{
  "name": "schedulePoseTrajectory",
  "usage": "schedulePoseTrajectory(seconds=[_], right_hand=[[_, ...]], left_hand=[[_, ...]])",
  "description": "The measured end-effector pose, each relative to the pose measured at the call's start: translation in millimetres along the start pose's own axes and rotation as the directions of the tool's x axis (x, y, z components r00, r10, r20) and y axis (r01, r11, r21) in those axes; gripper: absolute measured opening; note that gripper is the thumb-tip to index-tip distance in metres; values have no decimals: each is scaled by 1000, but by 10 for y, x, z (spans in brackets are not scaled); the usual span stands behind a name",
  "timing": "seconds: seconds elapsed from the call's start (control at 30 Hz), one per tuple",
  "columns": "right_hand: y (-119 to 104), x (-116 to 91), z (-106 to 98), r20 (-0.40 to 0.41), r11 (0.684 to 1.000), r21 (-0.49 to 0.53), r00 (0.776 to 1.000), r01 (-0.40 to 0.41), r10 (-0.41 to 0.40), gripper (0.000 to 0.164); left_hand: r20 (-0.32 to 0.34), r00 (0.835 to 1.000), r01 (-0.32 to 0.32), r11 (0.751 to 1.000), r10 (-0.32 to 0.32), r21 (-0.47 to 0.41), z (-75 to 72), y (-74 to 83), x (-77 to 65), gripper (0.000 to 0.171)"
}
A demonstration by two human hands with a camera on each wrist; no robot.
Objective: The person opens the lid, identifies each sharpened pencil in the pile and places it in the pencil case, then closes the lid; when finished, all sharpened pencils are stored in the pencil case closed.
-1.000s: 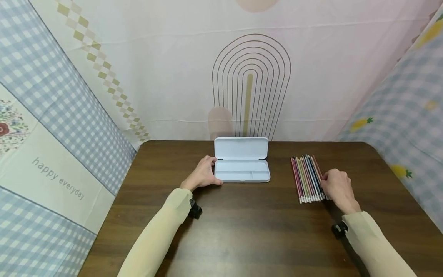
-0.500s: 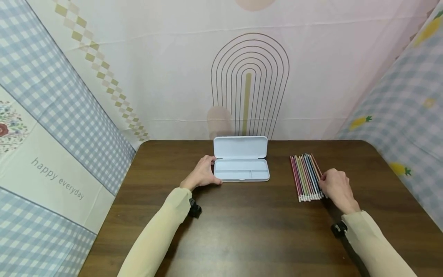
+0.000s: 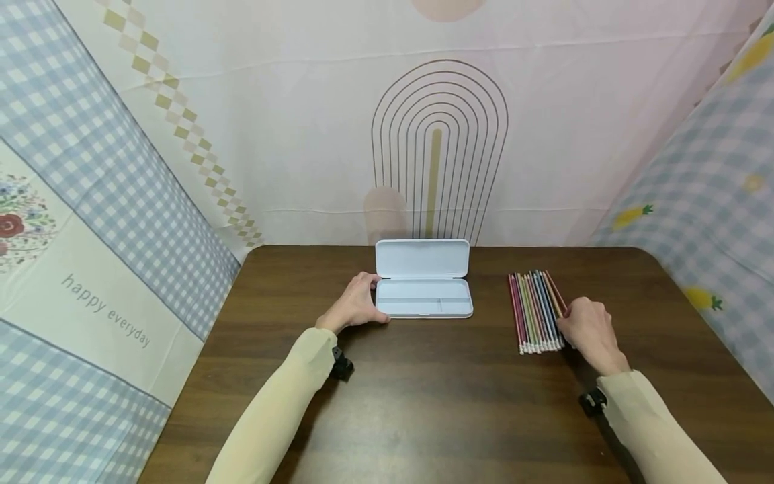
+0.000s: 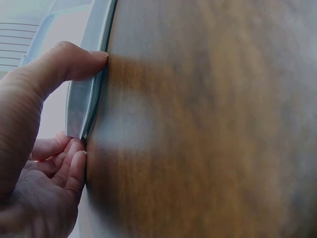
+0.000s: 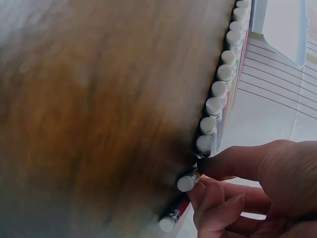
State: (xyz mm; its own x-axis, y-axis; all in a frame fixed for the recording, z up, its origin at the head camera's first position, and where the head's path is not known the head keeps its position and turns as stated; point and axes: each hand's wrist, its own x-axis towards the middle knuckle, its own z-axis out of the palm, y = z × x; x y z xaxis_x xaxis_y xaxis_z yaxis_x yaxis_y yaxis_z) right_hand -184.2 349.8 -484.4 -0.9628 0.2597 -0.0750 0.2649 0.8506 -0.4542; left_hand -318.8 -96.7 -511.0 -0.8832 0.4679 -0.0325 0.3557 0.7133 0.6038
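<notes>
Head: left hand (image 3: 351,306) grips left end of open pencil case (image 3: 424,289); right hand (image 3: 589,331) at pencil row (image 3: 535,309), right of case. Left wrist: thumb on case's front side. Right wrist: thumb and finger pinch one pencil (image 5: 196,174) near eraser (image 5: 185,184).

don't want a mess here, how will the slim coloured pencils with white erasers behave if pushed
The slim coloured pencils with white erasers are probably stiff, since their visible shafts run straight. Each is likely light, being so thin. Lying side by side, with no band visible, they may roll or fan out across the brown wooden table.
</notes>
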Motion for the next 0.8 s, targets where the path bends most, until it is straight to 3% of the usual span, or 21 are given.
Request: schedulePoseTrajectory(seconds=[0.23,0.5,0.8], right_hand=[[11,-13,8,10,1000,19,1000,-17,17,30],[11,8,28,-33,1000,-7,999,-24,24,39],[4,-1,-5,-87,999,3,995,-47,47,31]], left_hand=[[4,1000,1,1000,-1,-12,16,-10,6,90],[6,1000,8,1000,-8,-16,16,-14,7,91],[3,1000,2,1000,-2,-11,13,-22,2,90]])
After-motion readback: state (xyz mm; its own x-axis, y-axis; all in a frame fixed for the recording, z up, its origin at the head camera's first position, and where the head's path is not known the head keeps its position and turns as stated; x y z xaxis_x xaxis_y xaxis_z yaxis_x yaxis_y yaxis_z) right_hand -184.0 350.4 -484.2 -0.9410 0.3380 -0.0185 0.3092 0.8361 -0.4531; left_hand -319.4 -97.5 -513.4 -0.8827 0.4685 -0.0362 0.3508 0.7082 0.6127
